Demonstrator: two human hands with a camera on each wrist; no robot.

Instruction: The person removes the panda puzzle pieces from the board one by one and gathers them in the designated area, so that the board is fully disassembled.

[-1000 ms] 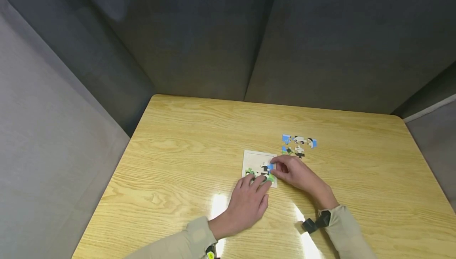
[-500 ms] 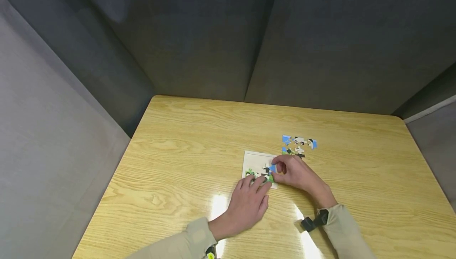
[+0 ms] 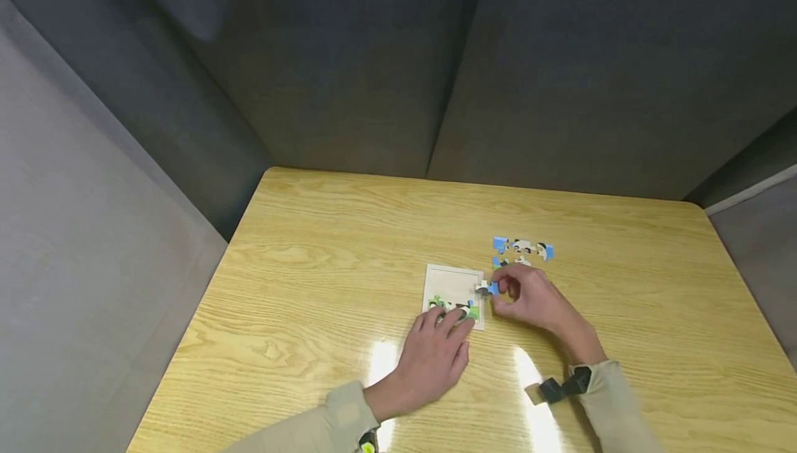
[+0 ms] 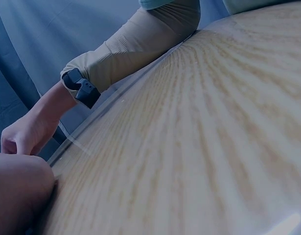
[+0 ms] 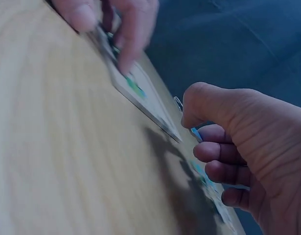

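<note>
My right hand (image 3: 529,297) pinches a blue, white and black jigsaw piece (image 3: 487,288) between thumb and fingers, at the right edge of the pale square puzzle board (image 3: 447,281). In the right wrist view, a sliver of this piece (image 5: 196,133) shows beyond the thumb. With fingers spread, my left hand (image 3: 431,356) rests its fingertips on the joined green, black and white jigsaw pieces (image 3: 474,312) along the board's near side, partly hiding them. The upper part of the board is bare.
Several loose jigsaw pieces (image 3: 523,246) with blue and panda-like black-and-white prints lie beyond my right hand, which partly covers the nearest ones. The wooden table (image 3: 324,259) ends at dark grey partitions (image 3: 349,79) behind. Black camera straps (image 3: 563,385) sit at the wrists.
My right hand has lifted the blue, white and black piece from its spot on the board and moved right with it, to the board's edge. The left hand has stayed put.
</note>
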